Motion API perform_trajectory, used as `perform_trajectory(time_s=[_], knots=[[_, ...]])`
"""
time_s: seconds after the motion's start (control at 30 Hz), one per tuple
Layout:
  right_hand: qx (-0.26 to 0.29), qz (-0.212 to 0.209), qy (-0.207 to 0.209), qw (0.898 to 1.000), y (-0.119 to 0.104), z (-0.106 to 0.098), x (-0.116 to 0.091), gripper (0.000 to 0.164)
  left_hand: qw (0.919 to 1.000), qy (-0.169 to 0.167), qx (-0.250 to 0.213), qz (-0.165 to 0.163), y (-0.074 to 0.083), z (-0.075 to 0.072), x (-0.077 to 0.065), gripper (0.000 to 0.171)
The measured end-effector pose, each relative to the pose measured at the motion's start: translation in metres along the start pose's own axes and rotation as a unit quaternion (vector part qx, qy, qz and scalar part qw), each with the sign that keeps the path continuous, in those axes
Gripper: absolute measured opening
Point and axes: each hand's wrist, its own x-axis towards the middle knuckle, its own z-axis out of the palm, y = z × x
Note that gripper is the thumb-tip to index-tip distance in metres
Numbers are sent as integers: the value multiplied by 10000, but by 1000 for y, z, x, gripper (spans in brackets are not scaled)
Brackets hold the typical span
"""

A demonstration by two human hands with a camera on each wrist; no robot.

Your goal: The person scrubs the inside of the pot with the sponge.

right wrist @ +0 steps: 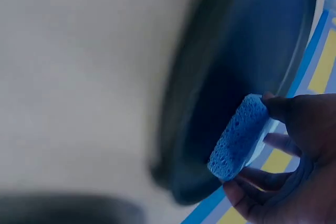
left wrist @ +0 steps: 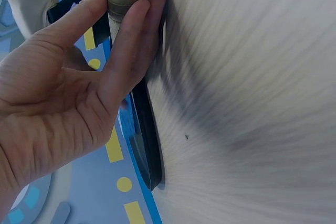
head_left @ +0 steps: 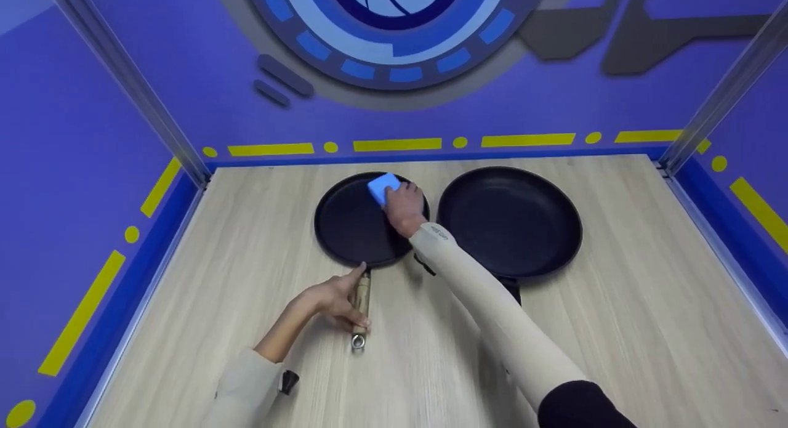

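A flat black pan (head_left: 351, 225) with a low rim lies on the table, its wooden handle (head_left: 362, 295) pointing toward me. My left hand (head_left: 335, 302) grips that handle, thumb toward the pan and fingers near the metal ring (head_left: 358, 342) at its end. Over the far right part of the pan, my right hand (head_left: 406, 207) holds a light blue sponge (head_left: 383, 188) between thumb and fingers. In the right wrist view the porous edge of the sponge (right wrist: 236, 137) shows against the dark cooking surface, with the fingers (right wrist: 262, 179) along its side.
A larger, deeper black frying pan (head_left: 511, 222) sits just to the right, its dark handle (head_left: 512, 289) partly hidden under my right forearm. Purple panels (head_left: 184, 101) wall in the wooden table (head_left: 258, 218) at the back and both sides.
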Motion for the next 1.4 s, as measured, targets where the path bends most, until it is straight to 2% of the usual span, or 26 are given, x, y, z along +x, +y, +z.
perform_trajectory(time_s=[0.17, 0.37, 0.8, 1.13, 1.27, 1.4], knots=[[-118, 304, -183, 9993, 8, -7, -6, 38, 9998, 32, 188, 22, -1, -4, 1, 121], [-384, 440, -286, 9979, 9, -17, -17, 55, 9998, -133, 122, 63, -2, -9, 4, 121], [-389, -310, -225, 9985, 0, -11, -51, 61, 9989, -263, 366, 127, -2, -9, 2, 121], [-399, -888, 71, 9952, -7, -4, -70, 60, 9989, -56, 444, 134, -3, -3, 3, 121], [-283, -1149, 100, 9929, -11, -2, -72, 60, 9992, 79, 319, 228, -3, -2, 2, 118], [-187, -1347, 119, 9906, -15, 0, -73, 59, 9995, 102, -81, 287, -4, 0, 1, 108]])
